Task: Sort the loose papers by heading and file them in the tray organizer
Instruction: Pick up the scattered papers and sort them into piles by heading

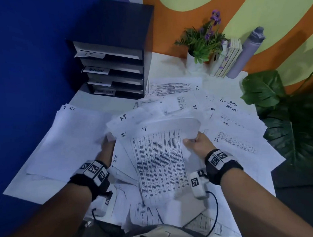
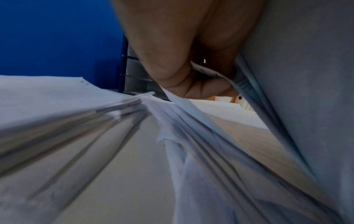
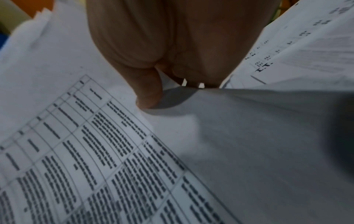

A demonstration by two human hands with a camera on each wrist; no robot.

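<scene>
**I.T. sheets gathered in hand; filing not begun**

My right hand [image 1: 195, 144] pinches the right edge of a printed table sheet [image 1: 161, 164] headed "I.T.", thumb on top and fingers beneath, so the heading stays readable while I match it. My left hand [image 1: 107, 150], at 9 o'clock of that sheet, is mostly hidden under the fan of I.T. papers [image 1: 123, 124]; the left wrist view shows its fingers [image 2: 172, 60] curled, clamping several sheet edges to keep the bundle together.

Count: at least four "I.T." headings are visible in the held fan. A separate pile [image 1: 69, 140] marked "I.T." lies at 9 o'clock. Unsorted papers [image 1: 228, 117], headed H.R., Admin, Task List and I.T., lie at 2 o'clock; their number cannot be told.

The tray organizer [image 1: 109, 70] stands at 11 o'clock: four labelled tiers.
</scene>
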